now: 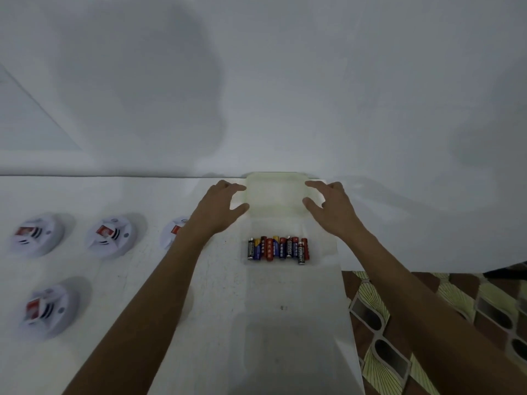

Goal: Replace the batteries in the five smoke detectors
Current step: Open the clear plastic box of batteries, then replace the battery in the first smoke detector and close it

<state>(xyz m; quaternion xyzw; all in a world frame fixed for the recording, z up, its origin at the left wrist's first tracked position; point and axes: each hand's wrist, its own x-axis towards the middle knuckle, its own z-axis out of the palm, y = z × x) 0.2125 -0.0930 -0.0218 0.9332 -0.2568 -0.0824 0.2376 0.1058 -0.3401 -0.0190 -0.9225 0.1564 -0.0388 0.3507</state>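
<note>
While both hands reach to the upper middle of the frame, a cloudy plastic box (pixel 275 192) sits between them at the far edge of the white table (pixel 114 195), and nothing shows inside it. The left hand (pixel 225 201) and right hand (pixel 328 203) are spread wide, fingers only slightly bent, their tips and thumbs at the box's two sides. Just below it, a row of batteries (pixel 278 249) lies side by side in what looks like a clear shallow tray; two black ones read EVEREADY. Four white smoke detectors (pixel 111 235) lie at the left, one partly behind the left forearm, their red labels too blurred to read
</note>
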